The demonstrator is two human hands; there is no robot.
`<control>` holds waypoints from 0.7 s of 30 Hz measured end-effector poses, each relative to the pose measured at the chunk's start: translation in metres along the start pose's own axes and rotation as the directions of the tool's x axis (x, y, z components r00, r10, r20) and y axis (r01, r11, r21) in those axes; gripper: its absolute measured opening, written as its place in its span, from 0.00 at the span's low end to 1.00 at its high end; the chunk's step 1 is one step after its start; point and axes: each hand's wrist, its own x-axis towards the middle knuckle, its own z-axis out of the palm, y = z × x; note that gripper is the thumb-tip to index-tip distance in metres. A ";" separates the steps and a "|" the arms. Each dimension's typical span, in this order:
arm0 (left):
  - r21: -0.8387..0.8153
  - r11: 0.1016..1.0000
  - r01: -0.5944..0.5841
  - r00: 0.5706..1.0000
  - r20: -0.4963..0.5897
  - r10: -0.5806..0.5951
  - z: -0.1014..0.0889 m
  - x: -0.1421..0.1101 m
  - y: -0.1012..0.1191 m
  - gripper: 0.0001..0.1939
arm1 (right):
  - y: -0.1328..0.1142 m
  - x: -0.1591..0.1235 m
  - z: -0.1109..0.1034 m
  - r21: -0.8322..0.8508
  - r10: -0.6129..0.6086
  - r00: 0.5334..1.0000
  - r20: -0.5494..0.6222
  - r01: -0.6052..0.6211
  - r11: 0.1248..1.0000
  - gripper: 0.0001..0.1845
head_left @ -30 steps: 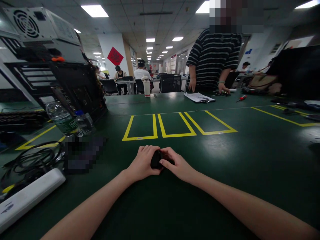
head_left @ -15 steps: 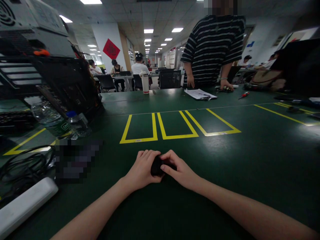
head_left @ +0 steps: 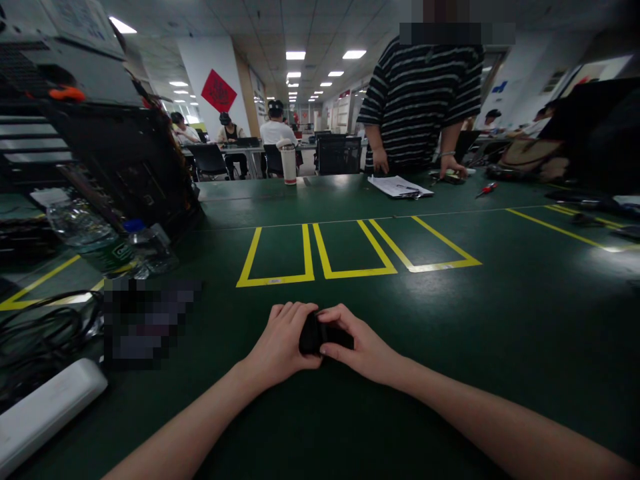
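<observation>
Both hands meet around a small black object (head_left: 311, 335), low over the green table in the middle of the view. My left hand (head_left: 279, 341) is closed around its left side, fingers over the far edge and thumb along the near edge. From the right, my right hand (head_left: 367, 347) grips it with curled fingers and thumb at its right side. A dark part shows within the curve of the right hand. The object is too dark for me to make out its exact kind.
Yellow tape outlines (head_left: 360, 273) mark the green tabletop (head_left: 450, 347) ahead. At left lie a white bar (head_left: 55, 417), black cables (head_left: 45, 333) and plastic bottles (head_left: 145, 247), beside computer hardware (head_left: 115, 147). A person in a striped shirt (head_left: 420, 107) stands across, near a clipboard (head_left: 399, 187).
My right fingers and thumb have shifted slightly on the black object, showing more of it between them. My left hand keeps its hold. The view has moved slightly.
</observation>
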 end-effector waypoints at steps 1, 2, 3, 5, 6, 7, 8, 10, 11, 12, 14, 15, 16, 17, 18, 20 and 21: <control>-0.001 1.000 -0.001 1.000 -0.003 0.001 -0.001 0.000 0.000 0.30 | 0.000 0.000 0.000 0.014 0.002 1.000 -0.002 -0.002 1.000 0.15; -0.001 1.000 -0.003 1.000 -0.001 0.003 -0.001 0.000 0.001 0.30 | 0.001 0.001 0.001 0.036 0.007 1.000 -0.004 -0.006 0.999 0.13; -0.001 1.000 -0.004 1.000 0.002 0.004 -0.002 0.000 0.001 0.30 | 0.001 0.001 0.001 0.064 0.013 1.000 -0.002 -0.013 0.998 0.12; -0.002 1.000 -0.006 1.000 0.015 0.006 -0.005 0.000 0.003 0.29 | 0.000 0.003 0.002 0.114 0.028 1.000 0.007 -0.029 0.993 0.11; -0.003 1.000 -0.007 1.000 0.019 0.007 -0.006 0.000 0.004 0.28 | -0.001 0.003 0.002 0.127 0.036 0.999 0.010 -0.037 0.991 0.11; -0.004 1.000 -0.008 1.000 0.022 0.008 -0.007 0.000 0.005 0.28 | -0.002 0.004 0.002 0.131 0.043 0.999 0.011 -0.044 0.990 0.12; -0.005 1.000 -0.008 1.000 0.024 0.008 -0.008 0.000 0.006 0.28 | -0.002 0.004 0.002 0.129 0.051 0.999 0.012 -0.052 0.990 0.13; -0.006 1.000 -0.006 1.000 0.028 0.006 -0.010 0.000 0.007 0.28 | -0.003 0.004 0.001 0.114 0.065 0.998 0.016 -0.066 0.991 0.14; -0.006 1.000 -0.006 0.999 0.033 0.007 -0.010 0.000 0.008 0.28 | -0.004 0.004 0.001 0.107 0.067 0.997 0.023 -0.069 0.992 0.14; -0.006 1.000 -0.007 0.999 0.038 0.007 -0.011 0.000 0.008 0.27 | -0.004 0.003 0.000 0.100 0.063 0.998 0.032 -0.066 0.993 0.14; -0.003 1.000 -0.008 0.999 0.039 0.008 -0.010 -0.001 0.007 0.28 | -0.003 0.002 -0.001 0.073 0.035 0.999 0.038 -0.038 0.997 0.15; 0.001 1.000 -0.008 0.999 0.031 0.008 -0.009 0.000 0.006 0.29 | -0.002 0.002 -0.001 0.054 0.017 0.999 0.033 -0.018 0.998 0.16; 0.005 1.000 -0.009 1.000 0.022 0.009 -0.007 0.000 0.005 0.29 | -0.001 0.001 -0.001 0.034 0.001 1.000 0.023 -0.002 0.999 0.18; 0.009 1.000 -0.009 1.000 0.011 0.009 -0.005 0.000 0.004 0.30 | 0.000 0.000 0.000 0.020 -0.010 1.000 0.012 0.009 1.000 0.18; 0.012 1.000 -0.010 1.000 0.001 0.010 -0.004 0.000 0.003 0.30 | 0.001 0.000 0.000 0.015 -0.015 1.000 0.001 0.015 1.000 0.17; 0.015 1.000 -0.011 1.000 -0.014 0.011 -0.001 -0.001 0.002 0.30 | 0.002 0.000 0.002 0.043 -0.008 1.000 -0.009 0.009 0.999 0.13; 0.015 1.000 -0.012 1.000 -0.019 0.012 0.000 -0.001 0.002 0.29 | 0.002 0.000 0.003 0.066 0.000 1.000 -0.007 0.000 0.998 0.12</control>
